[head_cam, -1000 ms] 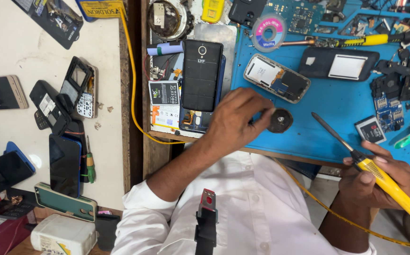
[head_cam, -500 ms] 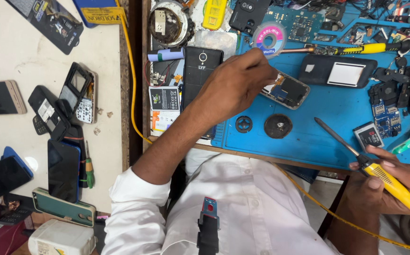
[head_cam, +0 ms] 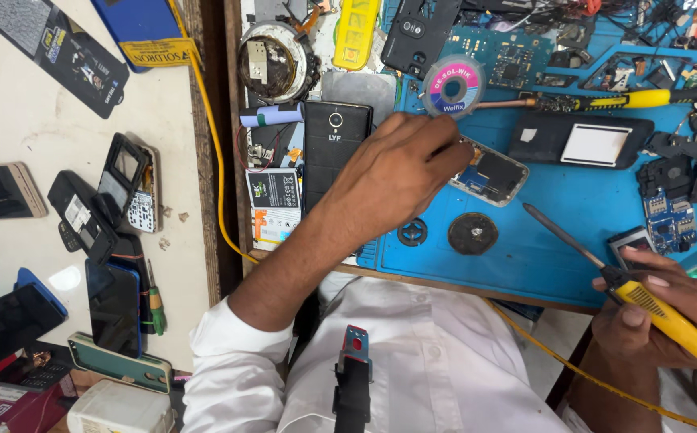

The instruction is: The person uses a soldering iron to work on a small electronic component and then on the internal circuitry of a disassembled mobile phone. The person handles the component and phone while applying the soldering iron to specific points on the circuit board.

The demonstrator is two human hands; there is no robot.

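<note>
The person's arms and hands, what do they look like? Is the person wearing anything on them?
Both hands are bare: no gloves, and no rings or watch that I can see. The left hand comes out of a white shirt sleeve rolled up to about the elbow. The right hand shows only to the wrist, so its sleeve is hidden.

We see the left hand (head_cam: 401,172) reaching over the blue mat (head_cam: 573,232), fingertips touching the opened phone (head_cam: 494,172) just below the solder-wick spool (head_cam: 453,85), while the right hand (head_cam: 661,313) grips a yellow soldering iron (head_cam: 669,321), tip raised above the mat
</note>
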